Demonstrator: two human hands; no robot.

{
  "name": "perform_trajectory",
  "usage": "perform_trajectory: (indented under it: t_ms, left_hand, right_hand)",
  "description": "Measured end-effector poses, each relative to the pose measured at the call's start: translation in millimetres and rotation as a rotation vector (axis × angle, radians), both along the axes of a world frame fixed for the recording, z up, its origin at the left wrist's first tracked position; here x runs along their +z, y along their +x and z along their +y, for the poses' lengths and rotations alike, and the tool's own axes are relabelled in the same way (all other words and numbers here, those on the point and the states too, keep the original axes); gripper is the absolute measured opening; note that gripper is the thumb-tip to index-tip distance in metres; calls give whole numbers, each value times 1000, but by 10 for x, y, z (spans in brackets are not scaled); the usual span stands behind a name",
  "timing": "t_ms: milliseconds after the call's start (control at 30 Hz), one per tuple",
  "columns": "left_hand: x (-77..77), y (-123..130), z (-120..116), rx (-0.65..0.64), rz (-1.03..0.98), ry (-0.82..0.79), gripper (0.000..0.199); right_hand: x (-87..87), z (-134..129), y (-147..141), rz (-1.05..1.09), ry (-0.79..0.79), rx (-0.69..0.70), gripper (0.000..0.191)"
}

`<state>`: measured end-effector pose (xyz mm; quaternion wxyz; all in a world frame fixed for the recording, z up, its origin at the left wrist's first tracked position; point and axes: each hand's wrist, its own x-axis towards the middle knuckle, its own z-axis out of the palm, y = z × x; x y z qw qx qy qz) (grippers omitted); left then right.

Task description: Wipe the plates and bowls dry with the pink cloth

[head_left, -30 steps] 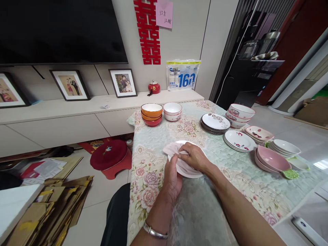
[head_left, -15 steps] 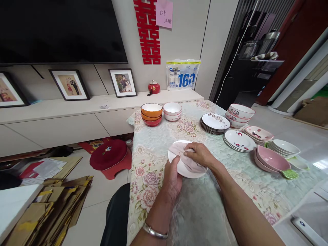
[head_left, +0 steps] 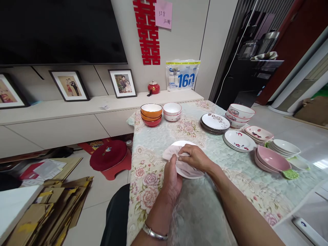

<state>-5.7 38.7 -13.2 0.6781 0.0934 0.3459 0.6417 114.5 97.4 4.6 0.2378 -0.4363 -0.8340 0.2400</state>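
A white plate (head_left: 185, 142) is tilted above the near part of the flowered tablecloth. My left hand (head_left: 172, 176) grips its lower left edge, thumb on top and the fingers partly hidden beneath. Closed over a pale pink cloth (head_left: 172, 151), my right hand (head_left: 196, 158) presses it on the plate's face. The cloth hangs past the plate's left rim and covers much of its surface.
Orange and red bowls (head_left: 151, 114) and white bowls (head_left: 172, 112) stand at the back. To the right are dark-rimmed plates (head_left: 215, 122), flowered plates (head_left: 239, 140), tall bowls (head_left: 240, 114), pink dishes (head_left: 273, 158) and small bowls (head_left: 285, 147). A red stool (head_left: 110, 155) stands left.
My right hand has shifted slightly left across the plate with the cloth, which now reaches beyond the left rim. My left hand has barely moved and still grips the plate.
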Motion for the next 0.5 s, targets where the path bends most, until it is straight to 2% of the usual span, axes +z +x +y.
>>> perform_trajectory:
  t_ms: [200, 267, 367, 500]
  left_hand:
    - [-7, 1, -19, 2, 76, -126, 40]
    - [-8, 4, -25, 17, 101, -129, 42]
    - [-13, 7, -19, 26, 109, -84, 47]
    - [4, 2, -5, 11, 39, -37, 47]
  right_hand:
    - [1, 61, 81, -253, 70, -347, 19]
    - [-15, 73, 77, -314, 81, -403, 22]
    - [-58, 66, -4, -269, 115, -322, 25]
    - [-56, 1, -128, -47, 117, -40, 27]
